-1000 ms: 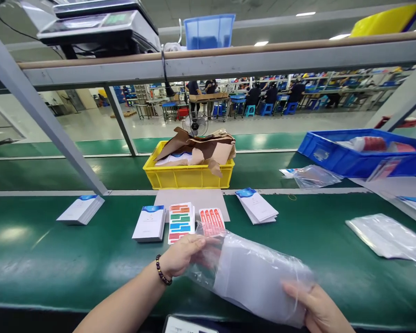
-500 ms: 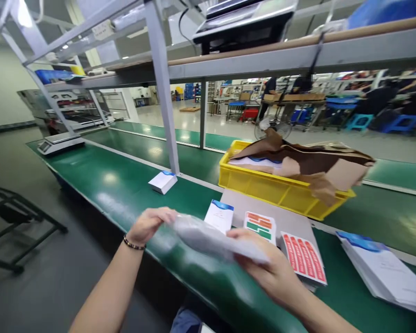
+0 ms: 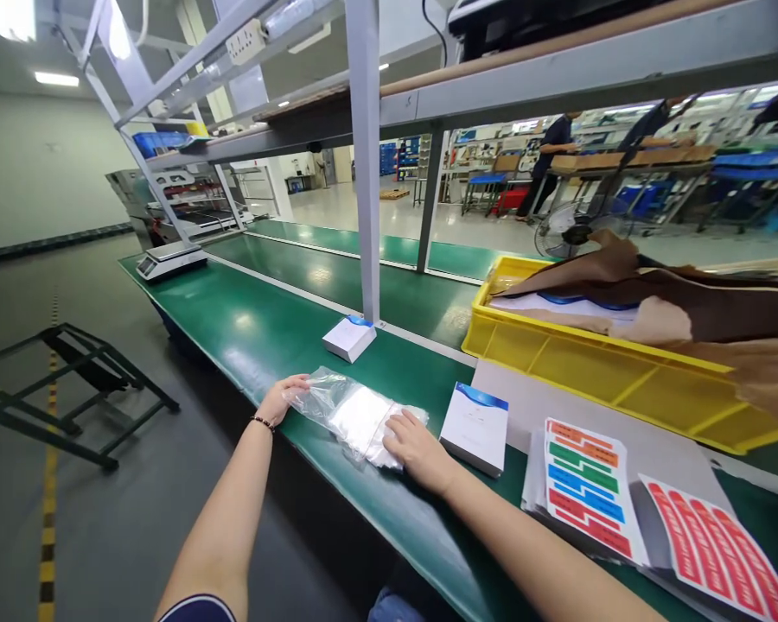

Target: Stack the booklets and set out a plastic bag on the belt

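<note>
A clear plastic bag (image 3: 361,419) with a white, shiny stack inside lies on the green bench. Its loose, see-through end is pinched in the fingers of my left hand (image 3: 286,401), close to the bench's front edge. My right hand (image 3: 420,451) rests on the other end of the bag, fingers spread over its top. Just right of the bag is a stack of white booklets (image 3: 475,428) with a blue band. A second white stack (image 3: 348,339) sits behind the bag, by the metal post.
A yellow crate (image 3: 557,367) with brown paper and white sheets stands at the right. Coloured sticker sheets (image 3: 589,484) and red sticker sheets (image 3: 719,544) lie in front of it. A metal post (image 3: 365,173) rises from the bench. A scale (image 3: 172,259) stands at the far left end.
The bag was held up in both hands and now lies on the bench. My right hand has gone from gripping its end to resting on top. The view has swung left.
</note>
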The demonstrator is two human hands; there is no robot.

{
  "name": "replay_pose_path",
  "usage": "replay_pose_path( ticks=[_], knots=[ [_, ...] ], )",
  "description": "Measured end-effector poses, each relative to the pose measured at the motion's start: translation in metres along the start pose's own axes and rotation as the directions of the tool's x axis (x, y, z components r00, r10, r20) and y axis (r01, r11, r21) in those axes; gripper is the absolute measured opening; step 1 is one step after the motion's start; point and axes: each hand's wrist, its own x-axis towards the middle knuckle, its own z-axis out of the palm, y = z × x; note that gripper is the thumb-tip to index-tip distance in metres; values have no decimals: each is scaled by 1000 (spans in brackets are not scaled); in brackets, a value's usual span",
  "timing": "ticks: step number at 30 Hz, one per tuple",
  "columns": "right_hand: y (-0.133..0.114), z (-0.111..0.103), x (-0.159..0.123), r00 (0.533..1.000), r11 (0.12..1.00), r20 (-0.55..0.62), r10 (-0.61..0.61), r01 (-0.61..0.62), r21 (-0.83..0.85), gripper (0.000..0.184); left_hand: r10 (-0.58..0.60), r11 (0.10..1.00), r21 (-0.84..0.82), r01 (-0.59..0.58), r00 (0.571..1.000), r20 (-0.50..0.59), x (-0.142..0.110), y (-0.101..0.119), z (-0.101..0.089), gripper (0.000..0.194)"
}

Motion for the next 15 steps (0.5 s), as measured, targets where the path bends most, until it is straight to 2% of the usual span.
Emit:
replay_pose_path(
  ticks=[5, 8, 10, 12, 13, 15],
  knots=[
    [6, -2, -7, 996, 995, 43, 75, -71, -75, 19, 41, 974, 224, -28, 998, -53, 5, -2, -24, 24],
    [2, -5, -13, 988, 985, 61, 139, -132, -112, 21, 85, 919, 391, -39, 991, -102, 1, 7, -38, 24],
    [-4, -7, -18, 981, 978, 78, 176, -165, -128, 25, 146, 864, 501, -43, 975, -167, -6, 19, -40, 32],
    [-9, -9, -22, 973, 971, 100, 208, -193, -141, 29, 236, 807, 588, -62, 946, -223, -18, 33, -30, 42],
    [-12, -9, -23, 969, 968, 112, 222, -205, -146, 32, 282, 779, 621, -86, 933, -224, -25, 39, -18, 46],
    [-16, -13, -26, 960, 962, 135, 246, -224, -158, 36, 368, 706, 685, -179, 920, -139, -42, 45, 16, 48]
  ],
)
